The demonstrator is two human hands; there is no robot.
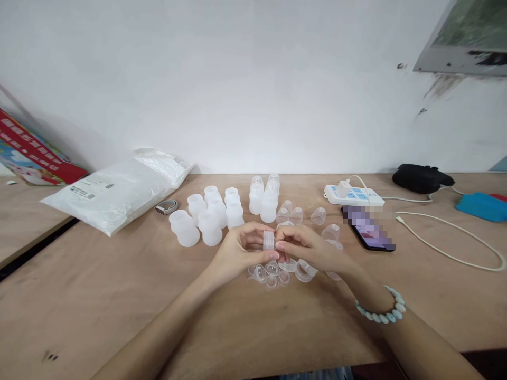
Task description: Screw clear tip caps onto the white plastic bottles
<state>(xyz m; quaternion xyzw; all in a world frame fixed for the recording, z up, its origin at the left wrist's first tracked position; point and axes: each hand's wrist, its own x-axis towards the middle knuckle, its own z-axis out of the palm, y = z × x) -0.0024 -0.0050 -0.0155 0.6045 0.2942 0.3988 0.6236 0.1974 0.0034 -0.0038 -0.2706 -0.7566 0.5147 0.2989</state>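
My left hand [237, 248] and my right hand [309, 248] meet over the middle of the wooden table [119, 295]. Both pinch one small clear plastic ring piece [269, 240] held between their fingertips. Right under the hands lies a heap of several small clear rings and teats [277, 272]. Behind the hands stand several small frosted plastic bottles [209, 214], and two taller capped bottles [263, 198] stand a little further back. Clear dome caps [301, 215] lie to the right of the bottles. A pale bead bracelet [382, 311] circles my right wrist.
A white plastic bag [119, 190] lies at the back left, with a grey band [166, 207] beside it. A power strip [352, 195], a phone [370, 232] and a white cable [455, 243] lie at the right. A black object [420, 178] and a blue item [481, 206] sit far right.
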